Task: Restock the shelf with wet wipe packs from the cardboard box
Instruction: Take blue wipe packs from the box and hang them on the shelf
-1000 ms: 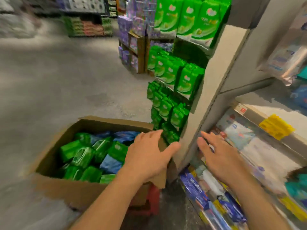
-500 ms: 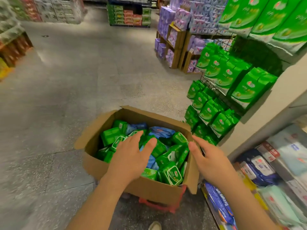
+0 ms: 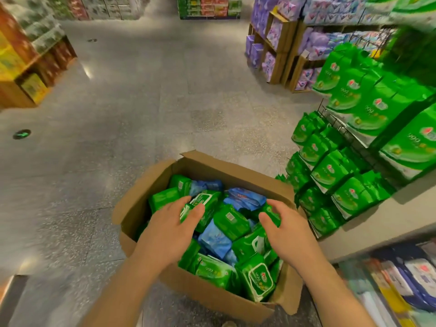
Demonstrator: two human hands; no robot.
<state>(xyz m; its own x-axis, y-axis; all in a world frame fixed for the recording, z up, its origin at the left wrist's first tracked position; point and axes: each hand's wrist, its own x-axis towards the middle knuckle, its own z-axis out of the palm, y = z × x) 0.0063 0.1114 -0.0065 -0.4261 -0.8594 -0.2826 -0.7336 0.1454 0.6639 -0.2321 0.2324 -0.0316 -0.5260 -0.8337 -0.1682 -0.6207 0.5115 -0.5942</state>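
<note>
Both hands down inside the open brown cardboard box (image 3: 165, 182) on the grey floor, over a loose heap of green and blue soft plastic wet wipe packs (image 3: 232, 223).

Left hand (image 3: 169, 230) spread over the heap's left side, fingers relaxed and only slightly bent, fingertips touching a green flip-lid wet wipe pack (image 3: 203, 204) lying tilted with its white-rimmed lid up; thumb beside its lower edge, not yet closed round it. Long axis of that pack running away and to the right of the hand.

Right hand (image 3: 285, 234) over the heap's right side, fingers bent around a green pack near the box's right wall (image 3: 271, 214), thumb at its near edge; full grasp or mere touch not possible to tell.

Likely next: close on a pack with each hand, then lift up and to the right, toward the white shop shelf (image 3: 368, 230) just beside the box, right hand nearer.

Legible writing: "999" on the large green bagged packs (image 3: 368, 102) hanging on the wire rack, and, apparently, the same on the lidded pack at the box's near corner (image 3: 259, 279). Other print too blurred to read.
</note>
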